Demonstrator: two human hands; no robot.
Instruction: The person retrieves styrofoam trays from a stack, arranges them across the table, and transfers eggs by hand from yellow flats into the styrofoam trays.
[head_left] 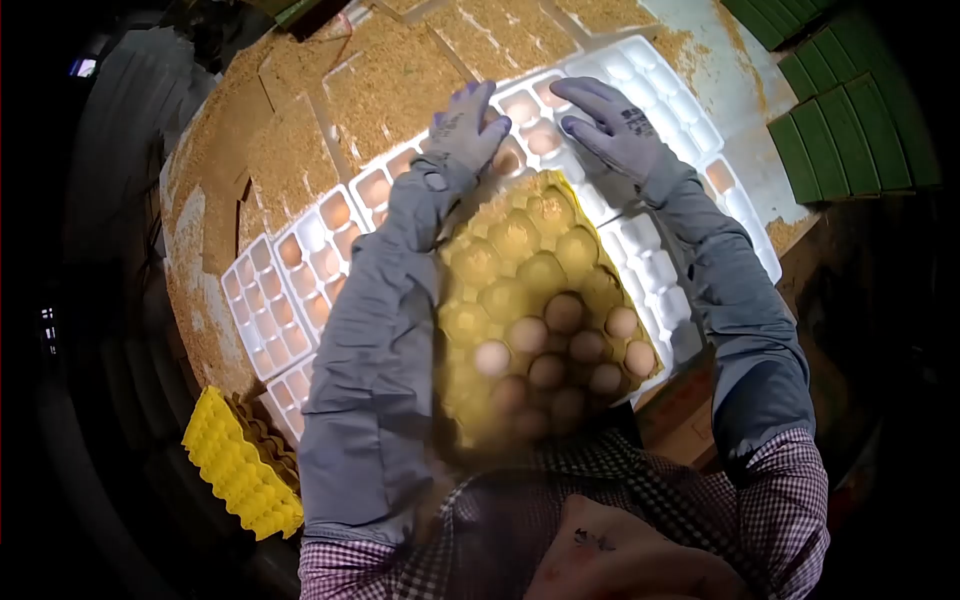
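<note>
Both my hands wear grey and purple gloves over the white plastic egg trays (671, 84). My left hand (470, 128) lies over a cell of the tray, its fingers covering what is beneath. Just to its right, my right hand (608, 125) has its thumb and fingers apart beside an egg (541, 138), with nothing seen between them. Nearer to me is a yellow egg tray (540, 272), its far cells without eggs. Several brown eggs (564, 313) sit in its near half; its near left part is blurred.
Sawdust (390, 85) covers the table beyond the white trays. Stacked yellow egg trays (237, 465) stand at the lower left. Green crates (835, 130) are at the upper right, and a cardboard box (683, 415) is below the table edge.
</note>
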